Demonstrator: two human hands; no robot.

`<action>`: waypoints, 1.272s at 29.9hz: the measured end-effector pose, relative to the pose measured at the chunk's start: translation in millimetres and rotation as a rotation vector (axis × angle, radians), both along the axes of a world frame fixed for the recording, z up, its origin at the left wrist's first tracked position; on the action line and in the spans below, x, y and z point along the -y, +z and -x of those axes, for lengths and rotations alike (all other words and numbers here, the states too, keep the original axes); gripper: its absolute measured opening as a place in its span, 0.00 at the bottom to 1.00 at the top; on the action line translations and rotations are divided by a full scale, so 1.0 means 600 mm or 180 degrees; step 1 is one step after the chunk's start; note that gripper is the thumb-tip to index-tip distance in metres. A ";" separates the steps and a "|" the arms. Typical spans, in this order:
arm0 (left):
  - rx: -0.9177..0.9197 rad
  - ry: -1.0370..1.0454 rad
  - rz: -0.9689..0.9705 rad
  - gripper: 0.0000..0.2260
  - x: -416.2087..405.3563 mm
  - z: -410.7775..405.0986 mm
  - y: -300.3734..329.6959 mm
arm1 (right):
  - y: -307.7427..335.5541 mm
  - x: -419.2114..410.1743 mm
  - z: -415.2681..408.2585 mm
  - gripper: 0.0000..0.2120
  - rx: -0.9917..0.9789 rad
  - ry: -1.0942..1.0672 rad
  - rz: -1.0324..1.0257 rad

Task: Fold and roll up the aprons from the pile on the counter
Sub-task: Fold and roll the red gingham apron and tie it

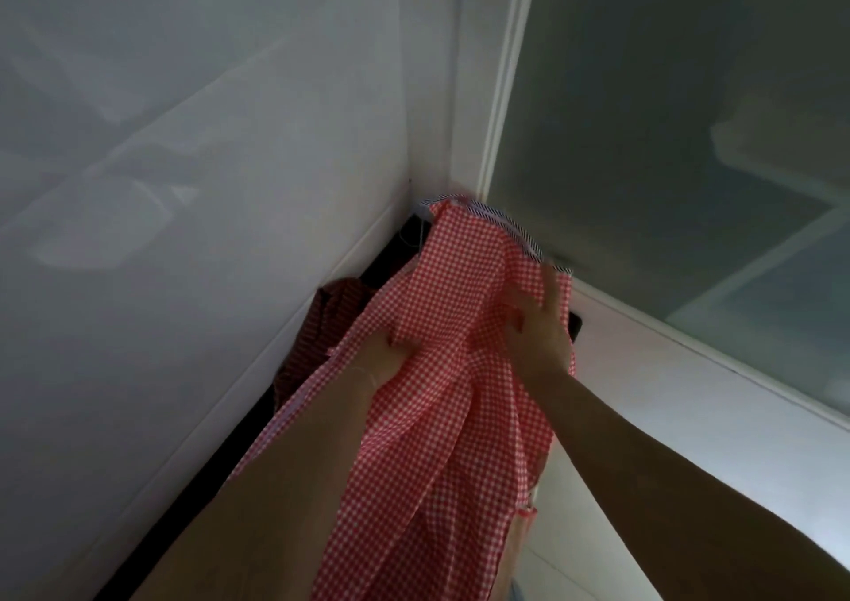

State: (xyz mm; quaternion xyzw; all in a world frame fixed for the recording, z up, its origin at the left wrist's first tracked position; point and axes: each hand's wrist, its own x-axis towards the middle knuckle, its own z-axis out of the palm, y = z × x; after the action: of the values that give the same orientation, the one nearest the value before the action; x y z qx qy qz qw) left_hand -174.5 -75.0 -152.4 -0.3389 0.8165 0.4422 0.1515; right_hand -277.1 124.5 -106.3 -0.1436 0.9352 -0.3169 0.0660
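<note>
You are at the start of one apron's turn: the red gingham apron [441, 370] is lifted up in the middle of the frame, hanging in loose folds toward the bottom edge, not yet laid flat or folded. Your left hand [384, 354] grips a bunch of the cloth at centre left, fingers curled into it. Your right hand [538, 329], just right of centre, lies against the fabric with fingers stretched toward the striped trim [510, 228] at the top hem; whether it pinches anything, you cannot tell. A darker red cloth [331, 315], probably another apron, sits low at the left against the white wall [184, 186]. Next, judge where the top corners are, spread the apron and find a flat surface. No container is visible.
</note>
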 end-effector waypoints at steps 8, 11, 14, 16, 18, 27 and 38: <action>-0.1012 0.0715 0.0672 0.12 -0.004 0.050 -0.016 | 0.011 -0.019 0.077 0.17 0.1029 -0.1785 0.1288; -0.0922 0.0557 0.0885 0.13 0.007 0.057 -0.009 | 0.029 -0.032 0.104 0.09 0.0739 -0.1982 0.1384; -0.1045 0.0383 0.1555 0.16 -0.006 0.052 0.006 | 0.030 -0.046 0.115 0.09 0.0683 -0.1960 0.1388; -0.1377 0.0145 0.2269 0.17 -0.036 0.032 0.024 | 0.020 -0.045 0.106 0.07 0.0820 -0.1886 0.1379; -0.1873 -0.0442 0.2700 0.19 -0.078 -0.004 0.033 | 0.009 -0.041 0.093 0.07 0.0965 -0.1964 0.1524; -0.0437 -0.0874 0.2593 0.30 -0.134 -0.214 -0.053 | -0.032 -0.075 0.031 0.22 0.1969 -0.1514 0.0647; 0.0217 -0.1344 0.1988 0.32 -0.063 -0.215 -0.060 | -0.039 -0.066 -0.114 0.22 0.0688 -0.1603 0.0548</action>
State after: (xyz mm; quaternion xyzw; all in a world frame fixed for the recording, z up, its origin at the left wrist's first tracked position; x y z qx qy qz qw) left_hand -45.2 -37.2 -188.1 -0.2076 0.9583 0.1194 0.1557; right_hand -208.6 163.8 -129.7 0.1227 0.8986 -0.4150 0.0722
